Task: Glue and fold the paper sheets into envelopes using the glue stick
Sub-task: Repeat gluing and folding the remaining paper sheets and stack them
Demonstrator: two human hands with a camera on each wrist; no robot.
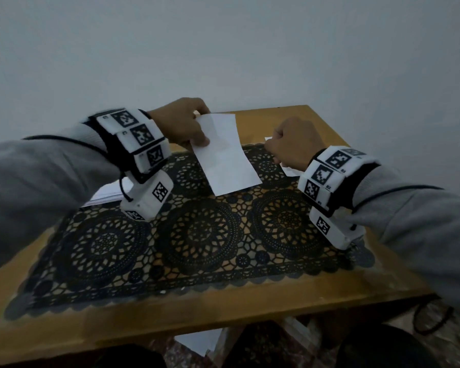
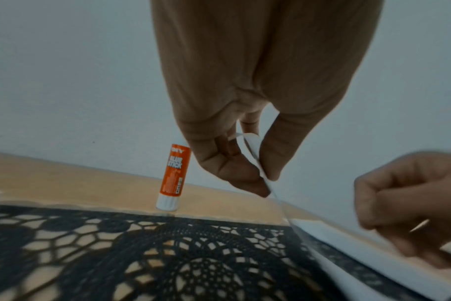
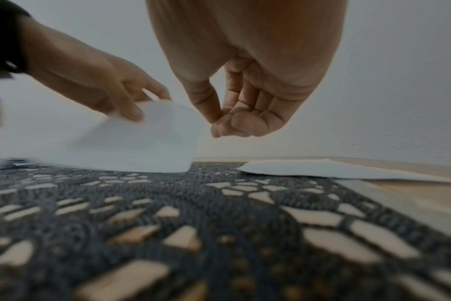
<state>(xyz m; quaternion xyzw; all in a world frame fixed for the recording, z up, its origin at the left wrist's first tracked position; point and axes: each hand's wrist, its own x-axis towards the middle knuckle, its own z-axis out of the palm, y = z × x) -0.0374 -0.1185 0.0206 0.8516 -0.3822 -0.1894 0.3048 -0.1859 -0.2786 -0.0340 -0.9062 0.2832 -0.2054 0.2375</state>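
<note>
My left hand (image 1: 203,126) pinches the top left edge of a white folded paper sheet (image 1: 225,155) between thumb and fingers, lifted above the far middle of the mat. The left wrist view shows the same pinch of the left hand (image 2: 265,181) on the sheet's edge (image 2: 252,150). My right hand (image 1: 290,144) hovers just right of the sheet, fingers curled with the thumb against them, holding nothing (image 3: 221,124). An orange and white glue stick (image 2: 173,177) stands upright on the bare table behind the mat. It is hidden in the head view.
A black lace mat (image 1: 197,235) covers most of the wooden table (image 1: 223,312). Finished white envelopes (image 3: 322,169) lie at the far right, below my right hand. A stack of blank sheets (image 1: 109,195) sits at the left under my forearm. A wall stands close behind the table.
</note>
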